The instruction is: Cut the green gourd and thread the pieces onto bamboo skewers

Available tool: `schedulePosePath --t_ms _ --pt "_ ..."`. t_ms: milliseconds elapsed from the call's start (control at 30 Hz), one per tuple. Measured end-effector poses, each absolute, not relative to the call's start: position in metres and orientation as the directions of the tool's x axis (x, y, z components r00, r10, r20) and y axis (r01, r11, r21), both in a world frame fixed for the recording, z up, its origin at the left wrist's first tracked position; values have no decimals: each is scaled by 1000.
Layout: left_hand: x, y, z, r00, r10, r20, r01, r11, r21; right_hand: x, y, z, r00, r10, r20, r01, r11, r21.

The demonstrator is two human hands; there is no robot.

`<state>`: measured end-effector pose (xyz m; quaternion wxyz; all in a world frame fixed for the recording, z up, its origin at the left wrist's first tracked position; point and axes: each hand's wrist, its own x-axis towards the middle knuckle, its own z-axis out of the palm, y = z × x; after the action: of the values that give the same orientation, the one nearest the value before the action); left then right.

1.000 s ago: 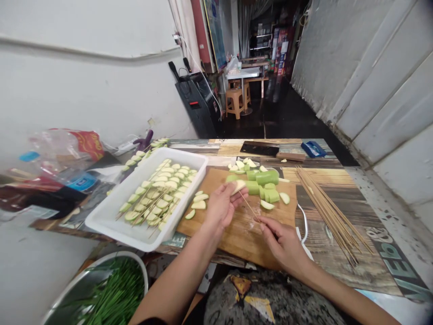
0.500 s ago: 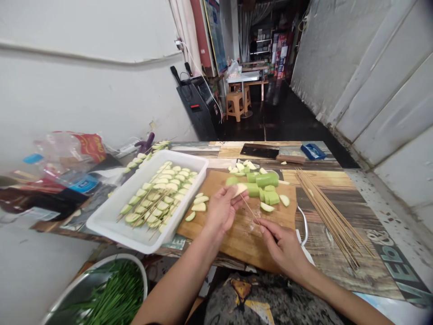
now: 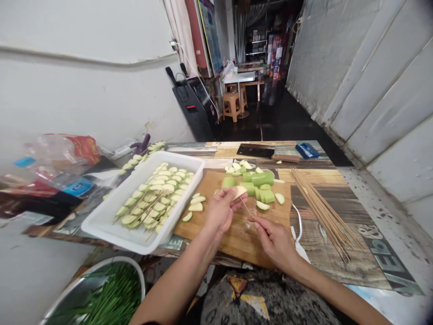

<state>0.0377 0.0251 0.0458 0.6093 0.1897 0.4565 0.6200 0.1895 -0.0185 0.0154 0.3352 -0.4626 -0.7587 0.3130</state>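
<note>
Over the wooden cutting board (image 3: 233, 246), my left hand (image 3: 221, 208) pinches a pale zucchini slice (image 3: 241, 192). My right hand (image 3: 275, 239) grips a thin bamboo skewer (image 3: 246, 206), whose far end meets the slice; whether the tip is inside it I cannot tell. Thick green zucchini pieces (image 3: 262, 179) and loose slices lie on the board just beyond my hands. A few more cut slices (image 3: 196, 205) rest at the board's left side. Left of the board, a white plastic tub (image 3: 101, 222) holds several skewers threaded with slices.
A bundle of bare skewers (image 3: 320, 212) lies right of the board. Behind are a cleaver (image 3: 257, 150) and a blue box (image 3: 307, 150). Bottles and bags crowd the left, near a plastic bottle (image 3: 76, 186). Below stands a metal bowl (image 3: 142, 275) of long green stalks.
My right hand has come slightly closer to my left, so less skewer shows between them. The whole view has shifted a little, with the scene moving left.
</note>
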Motion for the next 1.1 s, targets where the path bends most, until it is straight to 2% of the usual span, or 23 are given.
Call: schedulePosePath --t_ms 200,467,667,1100 --pt "39 22 47 -179 919 -351 -611 176 772 189 -18 11 -334 917 219 466 363 -807" --pt "46 21 43 -114 915 -386 -741 181 647 183 -17 9 -355 900 253 396 390 -831" --pt "52 20 38 -202 905 -373 -730 115 673 181 -19 13 -383 888 255 406 410 -817" --pt "58 17 43 -228 900 -371 -693 118 711 177 -20 14 -340 910 237 421 373 -827"
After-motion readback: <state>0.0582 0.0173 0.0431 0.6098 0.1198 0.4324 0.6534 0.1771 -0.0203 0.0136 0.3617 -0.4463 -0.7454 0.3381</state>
